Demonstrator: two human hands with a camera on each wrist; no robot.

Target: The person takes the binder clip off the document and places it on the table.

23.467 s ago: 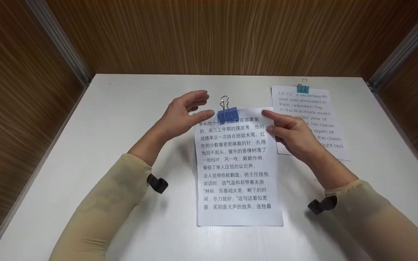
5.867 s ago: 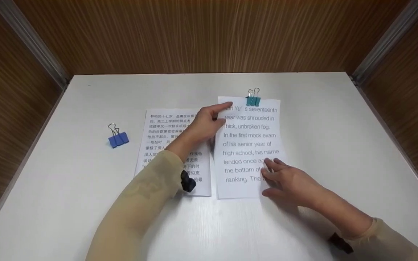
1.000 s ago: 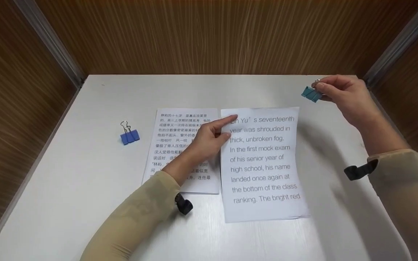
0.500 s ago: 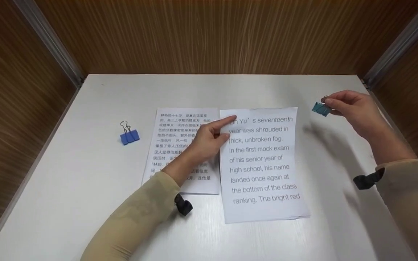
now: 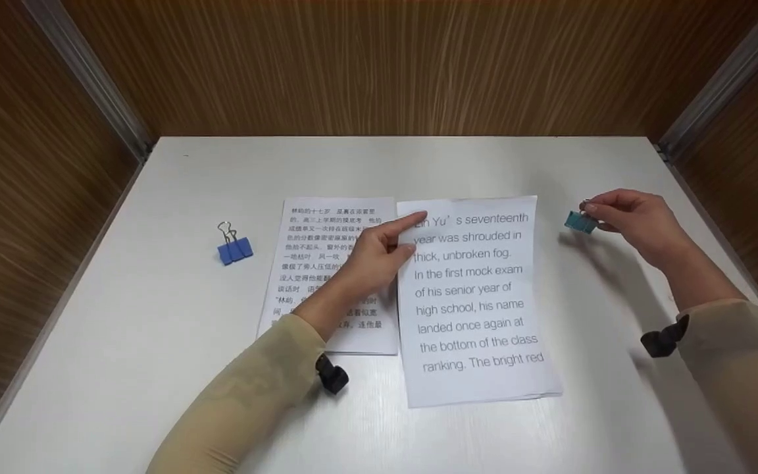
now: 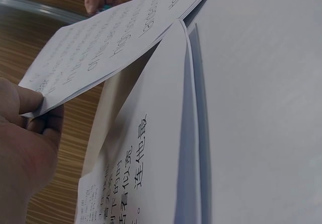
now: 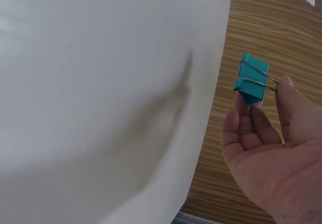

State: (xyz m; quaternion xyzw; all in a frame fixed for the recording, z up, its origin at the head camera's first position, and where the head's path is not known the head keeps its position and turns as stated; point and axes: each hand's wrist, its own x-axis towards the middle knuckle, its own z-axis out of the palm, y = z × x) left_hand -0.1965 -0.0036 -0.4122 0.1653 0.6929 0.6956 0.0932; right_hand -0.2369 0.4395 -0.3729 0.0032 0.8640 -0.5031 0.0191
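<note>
binder clips: 2. one teal clip (image 5: 580, 222), pinched in the right hand (image 5: 635, 224); one blue clip (image 5: 234, 249), lying on the table (image 5: 155, 368). paper stacks: 2. one stack with english text (image 5: 478, 309); one stack with chinese text (image 5: 326, 230), side by side. hands: 2, the left hand (image 5: 372, 253) being the other. dark wrist straps: 2. tables: 1. wooden side panels: 3.
</note>
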